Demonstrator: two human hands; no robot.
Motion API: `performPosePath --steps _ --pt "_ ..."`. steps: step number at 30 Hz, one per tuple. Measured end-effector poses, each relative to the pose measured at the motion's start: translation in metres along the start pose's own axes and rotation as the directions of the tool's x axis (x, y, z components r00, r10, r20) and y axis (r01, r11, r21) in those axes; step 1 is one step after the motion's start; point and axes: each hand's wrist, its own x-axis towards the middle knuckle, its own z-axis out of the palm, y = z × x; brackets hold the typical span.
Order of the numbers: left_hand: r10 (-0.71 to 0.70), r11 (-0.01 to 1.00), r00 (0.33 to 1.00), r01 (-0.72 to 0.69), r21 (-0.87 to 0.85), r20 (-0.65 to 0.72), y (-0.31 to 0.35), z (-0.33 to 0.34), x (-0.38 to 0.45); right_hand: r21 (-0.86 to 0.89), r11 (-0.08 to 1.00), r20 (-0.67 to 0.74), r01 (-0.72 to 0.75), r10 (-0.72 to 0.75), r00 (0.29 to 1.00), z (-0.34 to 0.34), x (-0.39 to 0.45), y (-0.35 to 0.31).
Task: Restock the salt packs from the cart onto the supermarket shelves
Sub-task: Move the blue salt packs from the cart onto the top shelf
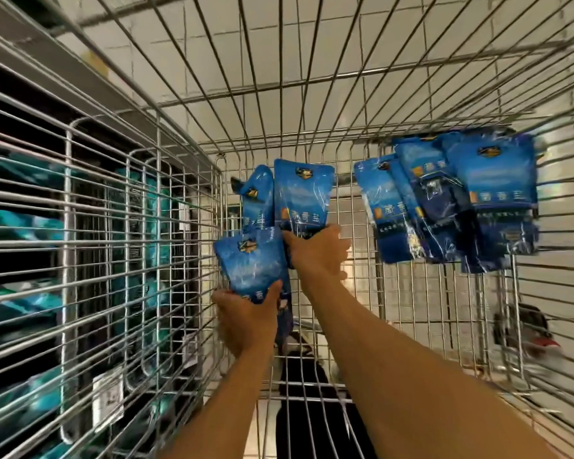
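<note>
head view:
left hand (246, 321): grips lower blue salt pack (251, 263) by its bottom edge
right hand (318, 251): fingers curled on upper salt pack (302, 193)
remaining packs (451, 200): heaped in wire cart (113, 226), right side
tip: lift both clear of the mesh before turning to the shelves

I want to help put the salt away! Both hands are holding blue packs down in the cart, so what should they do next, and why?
Probably lift both packs up out of the cart. The left hand grips one blue pack, the right hand grips another, and both are low inside the wire walls, so nothing can reach a shelf until they clear the rim.
</note>
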Motion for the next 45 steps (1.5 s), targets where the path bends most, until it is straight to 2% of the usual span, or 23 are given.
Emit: performPosePath --steps 4,6,8,10,15,26,31,34,38,41,45 --pt "0.076 0.978 0.994 -0.058 -0.202 0.082 -0.003 0.004 0.0 0.072 0.997 0.14 -0.036 0.026 0.99 -0.002 0.011 -0.004" --pt "0.105 0.968 0.988 -0.076 -0.239 0.11 -0.005 0.004 0.002 0.043 0.999 0.179 0.011 -0.019 0.984 -0.003 0.011 -0.005" --pt "0.122 0.965 0.984 -0.088 -0.247 0.128 -0.007 0.001 0.006 -0.021 0.997 0.097 0.075 -0.072 0.993 -0.002 0.009 -0.006" --pt "0.112 0.97 0.985 -0.078 -0.231 0.134 -0.008 -0.001 0.008 -0.034 0.998 0.015 0.061 -0.06 0.998 -0.002 0.003 -0.009" --pt "0.088 0.972 0.986 -0.054 -0.23 0.139 -0.012 0.0 0.011 -0.058 0.997 0.097 0.056 -0.051 0.994 -0.006 0.01 -0.009" --pt "0.124 0.968 0.982 -0.089 -0.233 0.143 -0.013 -0.001 0.014 -0.063 0.997 -0.017 -0.053 0.052 0.999 0.011 0.001 -0.015" --pt "0.079 0.952 0.978 -0.017 -0.306 0.192 -0.019 -0.002 0.016 -0.232 0.971 -0.042 0.063 -0.075 0.996 0.003 0.006 -0.001" --pt "0.065 0.946 0.976 0.005 -0.323 0.206 -0.019 -0.003 0.018 -0.239 0.966 -0.026 0.102 -0.111 0.993 -0.002 0.005 0.008" --pt "0.048 0.944 0.978 0.022 -0.33 0.203 -0.017 -0.006 0.015 -0.191 0.949 -0.021 0.251 -0.259 0.966 -0.005 -0.003 0.019" --pt "0.048 0.944 0.976 0.025 -0.329 0.21 -0.016 -0.01 0.012 -0.295 0.89 0.003 0.348 -0.363 0.932 -0.008 -0.009 0.019" --pt "0.036 0.942 0.978 0.035 -0.333 0.207 -0.011 -0.013 0.01 -0.285 0.899 0.011 0.333 -0.345 0.939 -0.023 -0.001 0.022"
